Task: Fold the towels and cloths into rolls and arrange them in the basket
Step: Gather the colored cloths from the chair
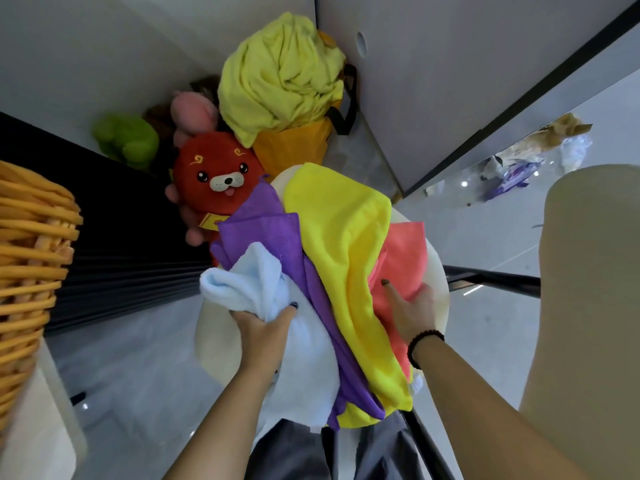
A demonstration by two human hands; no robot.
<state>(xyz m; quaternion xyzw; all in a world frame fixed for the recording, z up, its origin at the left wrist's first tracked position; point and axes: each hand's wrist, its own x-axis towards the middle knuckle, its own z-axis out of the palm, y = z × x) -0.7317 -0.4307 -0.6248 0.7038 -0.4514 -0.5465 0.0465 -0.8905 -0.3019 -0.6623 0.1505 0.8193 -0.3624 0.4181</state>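
Where cloths [346, 258] overlap — basket [31, 258] cropped

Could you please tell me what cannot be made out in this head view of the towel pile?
- Wicker basket: cut off by the left edge, so its inside is unseen.
- Coral cloth: mostly under the yellow towel and the right hand.
- Purple cloth: lower part covered by the light blue towel, which the left hand grips.
- Round seat under the pile: largely covered.
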